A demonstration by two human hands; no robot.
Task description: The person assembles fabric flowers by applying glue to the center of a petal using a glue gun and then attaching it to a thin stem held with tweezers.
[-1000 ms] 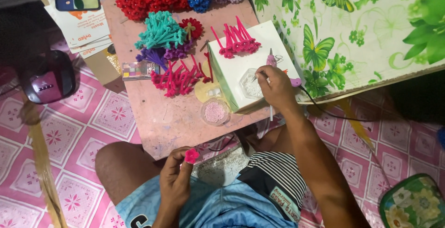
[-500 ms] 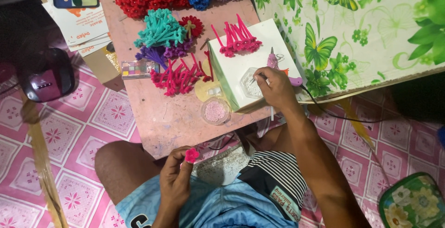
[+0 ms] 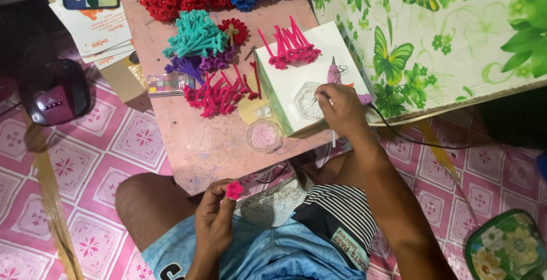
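Note:
My left hand [image 3: 213, 223] pinches a small pink flower [image 3: 233, 190] just below the front edge of the low pink table [image 3: 194, 143]. My right hand [image 3: 341, 109] rests on a white box [image 3: 288, 89] and holds a thin tool with its tip in a small clear dish of white beads [image 3: 308, 101]. A pink glue gun [image 3: 334, 75] lies on the box behind the hand. Pink flower stems [image 3: 290, 49] lie on the box's far end.
A round clear tub of pink beads [image 3: 264, 135] sits on the table near the box. Red, teal and purple pipe-cleaner flowers [image 3: 196, 38] cover the table's far half. A dark purple device [image 3: 54, 95] sits on the floor at left, papers [image 3: 94, 21] beyond it. A butterfly-print cloth [image 3: 444, 29] hangs at right.

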